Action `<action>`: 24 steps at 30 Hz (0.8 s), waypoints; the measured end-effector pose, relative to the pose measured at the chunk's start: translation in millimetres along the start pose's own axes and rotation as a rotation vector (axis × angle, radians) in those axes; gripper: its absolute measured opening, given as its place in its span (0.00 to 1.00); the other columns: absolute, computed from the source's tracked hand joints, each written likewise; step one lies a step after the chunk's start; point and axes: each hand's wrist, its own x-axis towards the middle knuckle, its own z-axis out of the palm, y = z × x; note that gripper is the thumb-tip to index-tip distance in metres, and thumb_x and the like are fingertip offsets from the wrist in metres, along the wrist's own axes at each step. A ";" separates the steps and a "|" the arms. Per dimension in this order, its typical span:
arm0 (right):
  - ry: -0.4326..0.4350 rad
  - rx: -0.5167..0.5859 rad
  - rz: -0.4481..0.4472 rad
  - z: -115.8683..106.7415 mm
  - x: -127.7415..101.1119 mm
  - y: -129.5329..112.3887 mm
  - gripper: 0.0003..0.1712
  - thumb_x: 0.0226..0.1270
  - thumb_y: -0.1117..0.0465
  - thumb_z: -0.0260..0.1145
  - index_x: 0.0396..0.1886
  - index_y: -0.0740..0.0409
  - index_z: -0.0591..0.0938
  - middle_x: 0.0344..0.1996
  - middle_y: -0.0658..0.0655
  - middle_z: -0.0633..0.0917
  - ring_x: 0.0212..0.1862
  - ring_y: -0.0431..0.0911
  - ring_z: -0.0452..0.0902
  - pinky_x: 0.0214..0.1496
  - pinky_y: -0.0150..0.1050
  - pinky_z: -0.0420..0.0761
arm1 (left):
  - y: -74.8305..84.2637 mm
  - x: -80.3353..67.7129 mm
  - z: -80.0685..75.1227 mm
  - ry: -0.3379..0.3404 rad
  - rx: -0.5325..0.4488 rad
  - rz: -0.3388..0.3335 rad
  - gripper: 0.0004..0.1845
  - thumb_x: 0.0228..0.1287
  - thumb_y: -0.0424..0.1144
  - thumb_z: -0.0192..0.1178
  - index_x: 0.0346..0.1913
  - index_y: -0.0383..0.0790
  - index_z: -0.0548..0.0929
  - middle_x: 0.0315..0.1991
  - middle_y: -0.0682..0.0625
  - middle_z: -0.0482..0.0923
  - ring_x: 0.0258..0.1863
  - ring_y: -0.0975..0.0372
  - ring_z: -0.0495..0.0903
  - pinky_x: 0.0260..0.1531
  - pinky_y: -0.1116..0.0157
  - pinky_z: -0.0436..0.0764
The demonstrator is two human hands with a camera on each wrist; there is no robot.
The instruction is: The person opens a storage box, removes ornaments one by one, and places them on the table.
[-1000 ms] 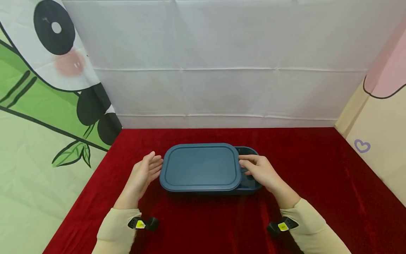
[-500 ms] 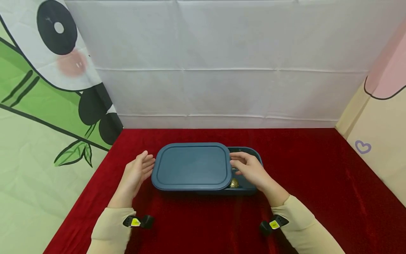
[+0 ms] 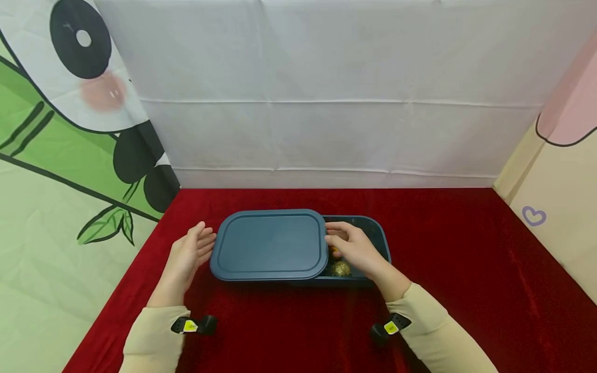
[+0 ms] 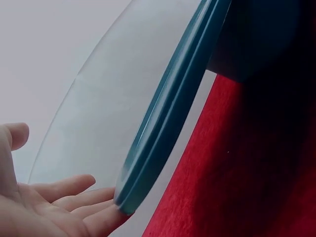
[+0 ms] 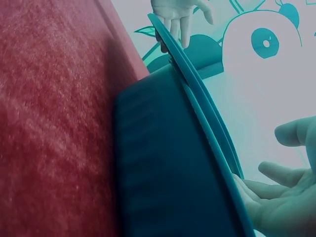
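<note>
A dark blue box (image 3: 381, 239) sits on the red cloth, its matching lid (image 3: 270, 243) shifted left so the box's right end is uncovered. Inside lie a gold crinkled ball (image 3: 341, 269) and something orange (image 3: 333, 250). My left hand (image 3: 188, 254) is open, its fingers (image 4: 74, 205) touching the lid's left edge (image 4: 168, 113). My right hand (image 3: 351, 246) lies over the uncovered end with straight fingers against the lid's right edge. The right wrist view shows the box wall (image 5: 163, 163), the lid rim (image 5: 197, 94) and my right hand (image 5: 281, 197).
The red cloth (image 3: 466, 269) covers the table. A white sheet (image 3: 326, 93) hangs behind, a panda-print cloth (image 3: 70, 129) on the left, a beige and pink cloth (image 3: 555, 207) on the right.
The lid has slid left off the box, baring more of the right end and the gold ball. Both hands moved left with it.
</note>
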 end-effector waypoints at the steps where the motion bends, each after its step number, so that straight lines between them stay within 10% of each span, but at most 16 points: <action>1: 0.000 0.005 0.004 1.5 0.9 -0.3 0.26 0.71 0.55 0.57 0.66 0.55 0.68 0.63 0.62 0.73 0.57 0.55 0.75 0.51 0.47 0.80 | -0.1 -0.3 -1.2 0.004 0.005 -0.001 0.45 0.67 0.68 0.38 0.73 0.35 0.53 0.72 0.38 0.55 0.70 0.47 0.59 0.68 0.54 0.60; 24: -0.009 0.012 0.011 25.3 8.3 -13.3 0.28 0.70 0.56 0.57 0.68 0.54 0.67 0.63 0.60 0.74 0.57 0.53 0.76 0.51 0.47 0.81 | -2.3 -0.3 -20.3 0.050 0.017 -0.041 0.46 0.66 0.70 0.33 0.74 0.38 0.52 0.73 0.39 0.52 0.71 0.46 0.56 0.70 0.49 0.56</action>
